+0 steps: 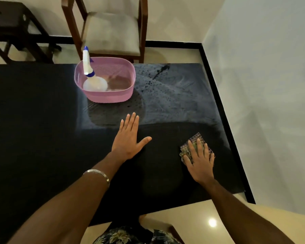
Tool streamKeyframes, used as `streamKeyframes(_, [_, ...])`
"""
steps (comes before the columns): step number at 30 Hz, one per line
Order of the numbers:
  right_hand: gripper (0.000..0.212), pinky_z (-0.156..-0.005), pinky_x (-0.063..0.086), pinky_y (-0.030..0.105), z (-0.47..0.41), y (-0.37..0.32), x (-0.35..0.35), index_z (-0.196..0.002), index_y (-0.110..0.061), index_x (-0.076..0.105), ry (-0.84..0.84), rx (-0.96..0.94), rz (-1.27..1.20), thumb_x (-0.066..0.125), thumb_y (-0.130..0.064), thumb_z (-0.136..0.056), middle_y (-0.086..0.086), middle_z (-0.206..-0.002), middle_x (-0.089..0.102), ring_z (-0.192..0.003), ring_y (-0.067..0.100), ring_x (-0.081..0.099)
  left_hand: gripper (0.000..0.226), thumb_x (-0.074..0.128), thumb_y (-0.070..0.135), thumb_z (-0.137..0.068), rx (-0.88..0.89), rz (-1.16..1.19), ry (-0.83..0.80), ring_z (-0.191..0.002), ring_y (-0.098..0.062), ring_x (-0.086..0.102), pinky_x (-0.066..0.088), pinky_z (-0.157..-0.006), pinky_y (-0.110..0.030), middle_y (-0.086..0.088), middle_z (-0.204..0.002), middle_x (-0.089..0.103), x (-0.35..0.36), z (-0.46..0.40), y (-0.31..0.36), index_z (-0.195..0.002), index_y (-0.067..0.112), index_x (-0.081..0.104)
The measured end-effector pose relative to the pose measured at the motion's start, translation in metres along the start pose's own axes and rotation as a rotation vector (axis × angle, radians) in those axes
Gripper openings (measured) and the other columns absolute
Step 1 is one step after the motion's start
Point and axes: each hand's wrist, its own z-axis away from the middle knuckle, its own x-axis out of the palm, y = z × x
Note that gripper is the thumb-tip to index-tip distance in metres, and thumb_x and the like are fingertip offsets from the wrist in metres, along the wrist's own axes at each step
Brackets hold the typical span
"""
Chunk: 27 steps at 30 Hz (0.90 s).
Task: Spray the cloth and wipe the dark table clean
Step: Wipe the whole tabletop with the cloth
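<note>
Fingers (198,147) of right hand (200,164) flat, pressing folded checked cloth (195,140) on tabletop (42,129); left hand (128,138) flat, fingers spread. Spray bottle (90,76) nozzle-up in pink basket (106,95), no label readable.

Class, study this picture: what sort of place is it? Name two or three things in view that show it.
Probably a dining area in a home. A wooden chair with a pale cushioned seat stands at the far side of the dark glossy table, on a shiny tiled floor beside plain painted walls.

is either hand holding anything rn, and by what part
Nothing is gripped. The right hand presses flat on the cloth, fingers straight over its middle. The left hand lies flat on the table.
</note>
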Motion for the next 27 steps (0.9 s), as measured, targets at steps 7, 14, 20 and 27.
streamKeyframes(7, [0.068, -0.12, -0.007, 0.059, -0.025, 0.035, -0.008, -0.157, -0.046, -0.001, 0.029, 0.092, -0.042, 0.034, -0.06, -0.1, -0.002, -0.168, -0.012, -0.153, 0.027, -0.016, 0.107, -0.002, 0.086, -0.078, 0.056, -0.004, -0.042, -0.15, -0.019, -0.019, -0.004, -0.124, -0.042, -0.005, -0.164, -0.013, 0.011, -0.05, 0.029, -0.156, 0.012, -0.006])
streamKeyframes(14, [0.071, -0.121, -0.003, 0.061, -0.056, 0.06, -0.02, -0.156, -0.047, 0.0, 0.05, 0.113, -0.052, 0.022, -0.067, -0.091, 0.0, -0.168, -0.006, -0.153, 0.029, -0.011, 0.106, -0.001, 0.085, -0.08, 0.064, -0.012, -0.056, -0.149, -0.02, -0.02, -0.008, -0.123, -0.041, -0.005, -0.164, -0.015, 0.024, -0.09, 0.061, -0.156, 0.011, -0.007])
streamKeyframes(20, [0.069, -0.12, 0.004, 0.062, -0.108, 0.082, -0.044, -0.155, -0.049, 0.0, 0.073, 0.02, -0.021, 0.023, -0.065, -0.093, -0.003, -0.168, -0.007, -0.153, 0.031, -0.006, 0.104, 0.006, 0.084, -0.082, 0.004, 0.002, -0.038, -0.15, -0.019, -0.02, -0.007, -0.123, -0.042, -0.005, -0.164, -0.014, 0.043, -0.119, 0.097, -0.156, 0.011, -0.007])
streamKeyframes(27, [0.066, -0.116, 0.019, 0.062, -0.187, 0.09, -0.082, -0.156, -0.048, 0.007, 0.087, -0.169, -0.044, 0.033, -0.061, -0.097, -0.004, -0.168, -0.002, -0.152, 0.036, 0.002, 0.105, 0.004, 0.084, -0.082, -0.099, 0.009, 0.031, -0.15, -0.019, -0.018, -0.009, -0.122, -0.039, -0.005, -0.164, -0.012, 0.064, -0.142, 0.15, -0.156, 0.01, -0.004])
